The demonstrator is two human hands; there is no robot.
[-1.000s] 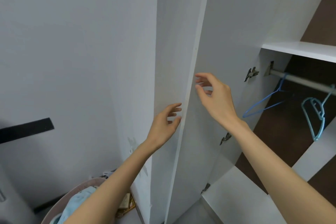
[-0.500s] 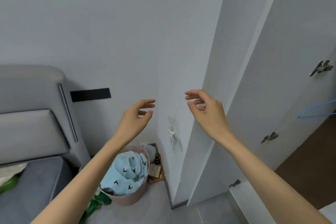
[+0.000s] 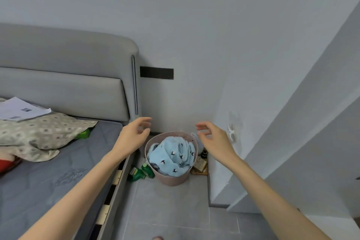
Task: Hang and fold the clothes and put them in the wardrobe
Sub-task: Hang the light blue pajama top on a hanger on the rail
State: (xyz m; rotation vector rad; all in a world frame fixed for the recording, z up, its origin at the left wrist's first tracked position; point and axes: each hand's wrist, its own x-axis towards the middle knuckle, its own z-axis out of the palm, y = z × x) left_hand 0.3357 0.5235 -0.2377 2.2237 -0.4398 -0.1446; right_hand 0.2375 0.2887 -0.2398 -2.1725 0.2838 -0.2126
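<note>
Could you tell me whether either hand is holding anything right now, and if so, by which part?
Nothing is held. The left hand and right hand hover with loosely curled fingers above the pink basket holding the light blue garment.

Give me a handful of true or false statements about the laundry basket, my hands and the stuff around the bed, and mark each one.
1. The pink basket holds a light blue garment. True.
2. The left hand grips the garment. False: it holds nothing, its fingers loosely curled.
3. The basket stands on the bed. False: it stands on the floor beside the bed.
4. Some green bottles lie on the floor next to the basket. True.
5. The right hand holds a hanger. False: it is empty.
6. Loose papers lie at the head of the bed. True.
</note>
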